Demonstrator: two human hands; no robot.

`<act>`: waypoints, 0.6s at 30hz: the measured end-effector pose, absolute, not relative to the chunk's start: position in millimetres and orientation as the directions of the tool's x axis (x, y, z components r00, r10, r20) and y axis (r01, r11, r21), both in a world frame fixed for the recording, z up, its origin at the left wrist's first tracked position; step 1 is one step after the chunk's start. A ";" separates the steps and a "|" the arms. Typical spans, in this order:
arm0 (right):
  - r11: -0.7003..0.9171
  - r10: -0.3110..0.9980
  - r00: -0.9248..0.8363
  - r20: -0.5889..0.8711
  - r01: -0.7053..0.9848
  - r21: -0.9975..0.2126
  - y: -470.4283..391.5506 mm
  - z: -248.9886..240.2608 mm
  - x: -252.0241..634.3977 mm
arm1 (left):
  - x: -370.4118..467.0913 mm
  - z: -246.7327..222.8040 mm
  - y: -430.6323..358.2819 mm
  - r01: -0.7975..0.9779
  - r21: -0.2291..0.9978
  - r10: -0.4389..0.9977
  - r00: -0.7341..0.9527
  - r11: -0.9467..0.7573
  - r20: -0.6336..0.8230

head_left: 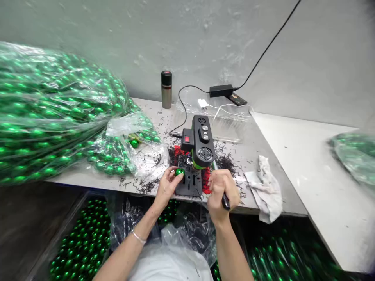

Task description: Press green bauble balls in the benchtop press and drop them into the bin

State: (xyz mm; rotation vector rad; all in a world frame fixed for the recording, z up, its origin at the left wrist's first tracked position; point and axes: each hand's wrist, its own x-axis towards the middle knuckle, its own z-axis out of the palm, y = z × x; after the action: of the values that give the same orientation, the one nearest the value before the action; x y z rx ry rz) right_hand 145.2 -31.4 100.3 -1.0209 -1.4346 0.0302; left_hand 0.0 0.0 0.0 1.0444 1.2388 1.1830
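A shiny green ball (179,171) sits between the thumb and fingers of my left hand (167,185), over the left side of a slotted black base plate (189,187). Above that plate stands a small black machine (202,138) that looks like a bench drill press, with a red switch on its left side. My right hand (222,191) is wrapped around a lever handle (225,202) to the right of the machine; its black end pokes out below the fist. The machine's head hides the tool tip. Red material (206,180) shows beside the base, strewn with dark shavings.
A big clear bag of green balls (58,113) fills the table's left. Behind are a flask (166,89), a power adapter (221,90) and cables. A white cloth (265,191) hangs over the front edge at right. More green balls (82,234) lie below the table.
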 end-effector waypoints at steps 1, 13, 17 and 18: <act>0.595 0.582 0.214 0.784 0.545 -0.591 -31.2 102.6 144.7 | 2.5 -2.3 -0.4 -0.030 0.997 0.996 -0.043 0.077 -0.078; 0.588 0.573 0.228 0.787 0.554 -0.589 -29.4 108.8 144.0 | 16.7 -16.3 1.2 0.545 0.784 0.951 0.095 -0.297 0.294; 0.609 0.563 0.205 0.801 0.552 -0.569 -32.1 101.8 145.2 | 18.0 -20.2 3.0 0.586 0.715 0.914 0.124 -0.381 0.385; 0.612 0.566 0.197 0.801 0.550 -0.568 -33.4 98.0 145.7 | 18.1 -21.3 3.2 0.587 0.707 0.907 0.123 -0.393 0.403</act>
State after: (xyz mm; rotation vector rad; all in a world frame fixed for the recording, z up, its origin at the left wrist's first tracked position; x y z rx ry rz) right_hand 145.7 -33.4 98.0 -1.0061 -1.4477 0.0142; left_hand 18.1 3.2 -21.3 2.0322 1.4483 1.1656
